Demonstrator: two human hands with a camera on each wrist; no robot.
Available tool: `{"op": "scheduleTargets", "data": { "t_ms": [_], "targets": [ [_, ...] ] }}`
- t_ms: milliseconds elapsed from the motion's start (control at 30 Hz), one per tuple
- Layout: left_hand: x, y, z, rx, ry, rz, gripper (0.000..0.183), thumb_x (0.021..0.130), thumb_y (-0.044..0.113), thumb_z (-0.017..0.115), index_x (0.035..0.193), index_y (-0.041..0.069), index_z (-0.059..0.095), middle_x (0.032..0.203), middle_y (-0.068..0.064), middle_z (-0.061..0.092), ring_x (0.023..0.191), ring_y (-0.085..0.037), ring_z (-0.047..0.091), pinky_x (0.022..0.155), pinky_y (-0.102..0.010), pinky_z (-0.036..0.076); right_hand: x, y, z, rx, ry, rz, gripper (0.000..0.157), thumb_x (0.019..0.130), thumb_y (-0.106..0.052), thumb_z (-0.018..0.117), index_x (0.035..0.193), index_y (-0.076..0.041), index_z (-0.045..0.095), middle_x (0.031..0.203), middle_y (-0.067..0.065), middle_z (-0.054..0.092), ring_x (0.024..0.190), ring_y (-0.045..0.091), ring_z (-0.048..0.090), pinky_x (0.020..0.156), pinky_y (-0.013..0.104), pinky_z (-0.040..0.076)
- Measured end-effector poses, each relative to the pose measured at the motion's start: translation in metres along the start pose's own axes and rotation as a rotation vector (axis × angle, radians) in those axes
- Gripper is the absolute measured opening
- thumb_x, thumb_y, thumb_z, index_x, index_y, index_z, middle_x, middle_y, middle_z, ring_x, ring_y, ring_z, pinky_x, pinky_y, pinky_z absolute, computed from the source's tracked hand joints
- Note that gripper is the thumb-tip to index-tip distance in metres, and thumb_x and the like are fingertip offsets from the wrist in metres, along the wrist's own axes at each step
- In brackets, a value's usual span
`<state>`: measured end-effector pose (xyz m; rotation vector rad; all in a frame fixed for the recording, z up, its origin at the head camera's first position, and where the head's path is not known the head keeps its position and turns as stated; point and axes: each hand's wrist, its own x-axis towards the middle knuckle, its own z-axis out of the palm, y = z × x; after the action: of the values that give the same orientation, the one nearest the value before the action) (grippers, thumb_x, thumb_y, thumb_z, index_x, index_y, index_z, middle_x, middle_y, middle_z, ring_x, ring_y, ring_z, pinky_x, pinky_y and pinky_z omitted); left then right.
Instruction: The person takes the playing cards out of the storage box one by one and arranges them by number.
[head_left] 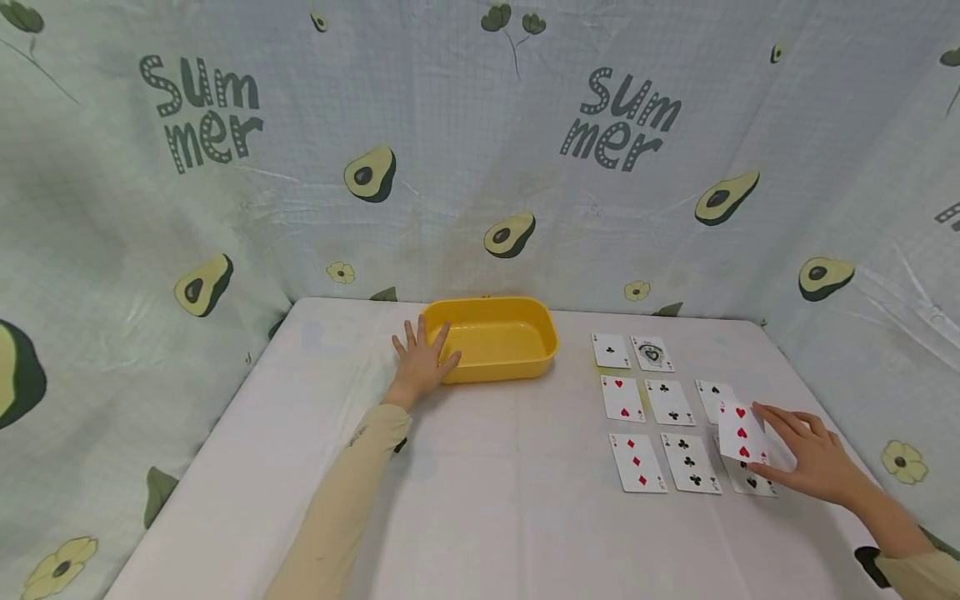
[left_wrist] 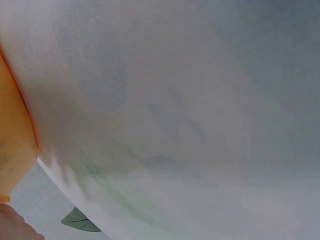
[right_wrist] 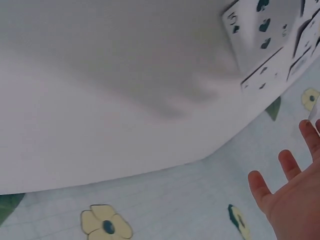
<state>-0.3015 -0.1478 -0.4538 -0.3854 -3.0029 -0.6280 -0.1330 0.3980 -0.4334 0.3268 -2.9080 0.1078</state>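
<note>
My right hand [head_left: 813, 458] pinches the three of hearts [head_left: 742, 433] by its right side between thumb and fingers. That card overlaps a black three [head_left: 750, 481] and the lower part of the two of spades [head_left: 714, 398]. In the right wrist view, the hand [right_wrist: 295, 195] shows at the lower right, with spread fingers. My left hand [head_left: 420, 367] has its fingers spread at the left end of the yellow plastic tray [head_left: 442, 373], thumb over its near rim. The left wrist view catches only part of the tray [left_wrist: 15, 130] and a bit of hand [left_wrist: 17, 227].
Face-up cards lie in rows on the white table [head_left: 480, 517]: ace of clubs [head_left: 611, 351], ace of spades [head_left: 652, 354], two of hearts [head_left: 622, 398], two of clubs [head_left: 670, 402], three of diamonds [head_left: 637, 463], three of clubs [head_left: 691, 463]. Patterned cloth [head_left: 450, 108] surrounds the table.
</note>
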Motion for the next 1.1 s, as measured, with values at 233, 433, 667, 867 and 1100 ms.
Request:
{"op": "scheduleTargets", "data": {
  "t_ms": [233,433,667,867,1100],
  "targets": [
    [0.0,-0.001,0.002,-0.003,0.001,-0.003,0.064,0.09,0.05,0.035,0.144,0.02,0.016,0.147,-0.026,-0.006,0.131,-0.052,-0.009,0.099,-0.068,-0.004,-0.017,0.026,0.002,-0.017,-0.037,0.066,0.099,0.064,-0.047,0.072,0.143,-0.019,0.02,0.126,0.021,0.039,0.106,0.04,0.029,0.071,0.062,0.028],
    [-0.001,0.0,0.002,-0.009,0.019,-0.001,0.063,0.09,0.048,0.037,0.143,0.018,0.019,0.147,-0.028,-0.003,0.131,-0.053,-0.007,0.098,-0.069,-0.003,-0.026,0.042,0.004,-0.042,-0.12,0.133,0.098,0.068,-0.05,0.068,0.143,-0.016,0.016,0.124,0.025,0.039,0.105,0.046,0.028,0.071,0.066,0.028],
    [-0.002,0.001,0.001,-0.017,0.023,-0.007,0.064,0.09,0.048,0.038,0.144,0.019,0.018,0.147,-0.027,-0.004,0.131,-0.053,-0.007,0.099,-0.068,-0.003,-0.03,0.054,0.005,-0.057,-0.199,0.166,0.096,0.07,-0.054,0.064,0.143,-0.015,0.015,0.123,0.026,0.04,0.105,0.047,0.028,0.072,0.071,0.028],
    [-0.001,0.001,0.001,-0.012,0.038,0.015,0.064,0.09,0.047,0.038,0.144,0.018,0.018,0.147,-0.028,-0.003,0.13,-0.053,-0.007,0.098,-0.069,-0.002,-0.032,0.064,0.005,-0.05,-0.228,0.144,0.095,0.071,-0.051,0.064,0.143,-0.011,0.015,0.122,0.03,0.042,0.102,0.048,0.032,0.07,0.07,0.032],
    [-0.001,0.001,0.001,-0.016,0.031,0.005,0.063,0.091,0.045,0.039,0.144,0.019,0.018,0.147,-0.027,-0.004,0.131,-0.053,-0.007,0.098,-0.069,-0.003,-0.035,0.077,0.007,-0.098,-0.306,0.181,0.097,0.071,-0.058,0.061,0.141,-0.007,0.016,0.12,0.033,0.041,0.101,0.051,0.032,0.075,0.07,0.03]
  ]
}}
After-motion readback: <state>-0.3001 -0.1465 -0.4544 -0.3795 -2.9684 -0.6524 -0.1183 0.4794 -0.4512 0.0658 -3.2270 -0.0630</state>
